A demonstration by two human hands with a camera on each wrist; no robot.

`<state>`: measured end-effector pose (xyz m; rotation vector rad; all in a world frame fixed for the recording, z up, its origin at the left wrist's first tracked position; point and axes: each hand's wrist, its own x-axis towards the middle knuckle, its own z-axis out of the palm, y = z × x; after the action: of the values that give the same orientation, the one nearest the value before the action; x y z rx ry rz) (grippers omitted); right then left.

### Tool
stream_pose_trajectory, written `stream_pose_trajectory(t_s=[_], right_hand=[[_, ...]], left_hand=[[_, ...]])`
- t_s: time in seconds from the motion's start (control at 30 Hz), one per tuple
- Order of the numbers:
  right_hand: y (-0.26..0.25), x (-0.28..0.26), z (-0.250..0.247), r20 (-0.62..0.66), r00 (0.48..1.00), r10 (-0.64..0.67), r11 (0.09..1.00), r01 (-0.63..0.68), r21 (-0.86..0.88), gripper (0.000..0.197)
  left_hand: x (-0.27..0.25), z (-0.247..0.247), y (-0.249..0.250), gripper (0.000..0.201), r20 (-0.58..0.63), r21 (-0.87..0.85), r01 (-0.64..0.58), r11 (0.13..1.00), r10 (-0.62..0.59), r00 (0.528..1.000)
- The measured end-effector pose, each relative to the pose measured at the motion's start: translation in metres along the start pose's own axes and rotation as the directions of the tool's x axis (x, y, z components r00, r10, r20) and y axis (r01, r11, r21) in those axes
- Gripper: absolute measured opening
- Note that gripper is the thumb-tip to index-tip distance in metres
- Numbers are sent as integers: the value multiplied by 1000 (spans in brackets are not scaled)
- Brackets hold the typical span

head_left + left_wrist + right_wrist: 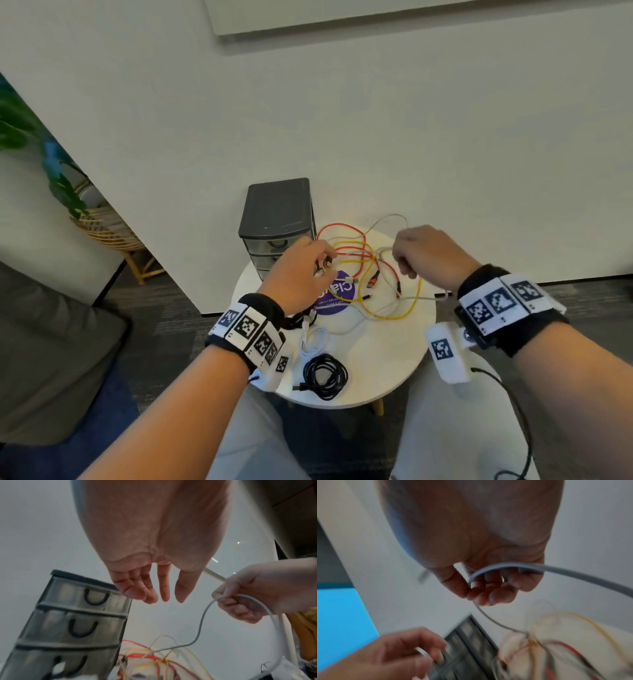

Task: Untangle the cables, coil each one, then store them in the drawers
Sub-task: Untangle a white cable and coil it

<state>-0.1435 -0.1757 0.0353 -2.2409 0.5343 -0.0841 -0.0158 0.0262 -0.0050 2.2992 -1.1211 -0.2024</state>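
Observation:
A tangle of red, yellow and pale grey cables lies on a round white table. My right hand is curled round the grey cable and holds a loop of it above the tangle; the same cable runs down into the knot. My left hand hovers over the tangle's left side, just in front of the dark three-drawer unit. Its fingers hang straight with nothing in them. All three drawers are closed.
A coiled black cable and a loosely coiled white cable lie at the table's front. A purple round sticker sits under the tangle. A grey sofa and a wicker plant stand are at the left.

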Motion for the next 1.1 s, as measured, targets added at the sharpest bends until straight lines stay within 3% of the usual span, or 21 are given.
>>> stream_pose_trajectory(t_s=[0.1, 0.23, 0.37, 0.47, 0.53, 0.67, 0.8, 0.9, 1.03, 1.1], right_hand=[[-32, -1, -27, -115, 985, -126, 975, 144, 171, 25], [-73, -3, -55, -275, 902, -334, 914, 381, 141, 23], [-105, -7, -76, -422, 791, -443, 828, 541, 145, 23], [-123, -10, -87, -534, 693, -484, 766, 631, 124, 23], [-131, -10, -92, -575, 647, -502, 742, 663, 98, 22], [-136, -8, -97, -617, 578, -534, 692, 718, 75, 22], [-134, -4, -96, -680, 431, -593, 647, 758, -84, 23], [-129, 0, -100, -732, 351, -584, 654, 738, -168, 24], [-124, 4, -116, -825, 235, -514, 656, 727, -203, 22], [-119, 7, -122, -841, 244, -483, 688, 699, -193, 20]], left_hand=[[13, -13, 22, 41, 19, -110, -72, 991, 75, 997], [31, -30, 50, 55, -53, -311, -100, 945, 87, 995], [43, -44, 68, 48, -105, -411, -96, 907, 57, 993], [46, -48, 69, 30, -106, -394, -92, 915, 54, 993], [45, -51, 67, 22, -98, -413, -82, 907, 45, 994], [41, -55, 59, 27, -89, -402, -50, 914, 15, 996], [39, -59, 50, 26, -133, -416, -38, 909, -20, 991], [41, -63, 47, 23, -175, -446, -53, 893, -29, 984], [40, -62, 40, 24, -109, -486, -17, 874, -41, 993], [40, -59, 38, 27, -85, -550, 5, 835, -62, 994]])
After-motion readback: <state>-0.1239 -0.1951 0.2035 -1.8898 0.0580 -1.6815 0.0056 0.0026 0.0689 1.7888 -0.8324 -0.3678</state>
